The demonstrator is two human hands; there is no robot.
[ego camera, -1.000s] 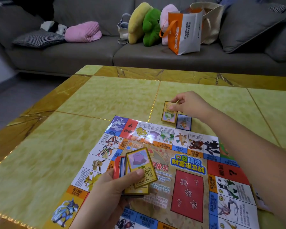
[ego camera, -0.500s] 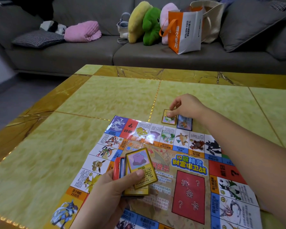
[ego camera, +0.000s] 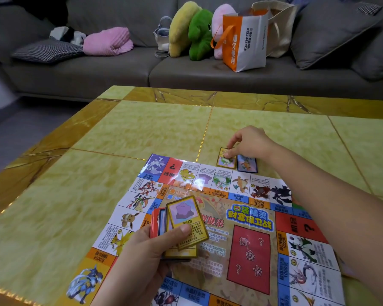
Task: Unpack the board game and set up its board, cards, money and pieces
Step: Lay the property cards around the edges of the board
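Our left hand (ego camera: 146, 257) is low over the near side, its fingers wrapped under a stack of cards (ego camera: 161, 221) and its thumb pressed on the top card (ego camera: 187, 219), a gold-bordered one with a purple blob that sits tilted across the pile. Our right hand (ego camera: 250, 142) reaches far out, well apart from the left. Its curled fingers and thumb are closed on the far end of a gold-bordered card (ego camera: 226, 161) that lies flat on the table (ego camera: 142, 133), just beyond the far edge of the game board (ego camera: 249, 257). Right beside that card, on its right, lies a blue-bordered card (ego camera: 247, 165), also flat on the table. The game board is a thin glossy printed sheet spread open under both arms. It has creature squares round its rim, a red rectangle with question marks in the middle, and a blue and yellow title above that. The table is yellow-green stone with amber bands and thin gold seams. Behind it stands a grey sofa (ego camera: 111, 71). On the sofa we see a checked cushion (ego camera: 47, 50), a folded pink blanket (ego camera: 108, 41), a small pale handbag (ego camera: 163, 36), three plush toys in yellow (ego camera: 181, 27), green (ego camera: 200, 32) and pink (ego camera: 221, 16), an orange and white paper bag (ego camera: 243, 40), a canvas tote (ego camera: 279, 27) and a large grey cushion (ego camera: 332, 34).
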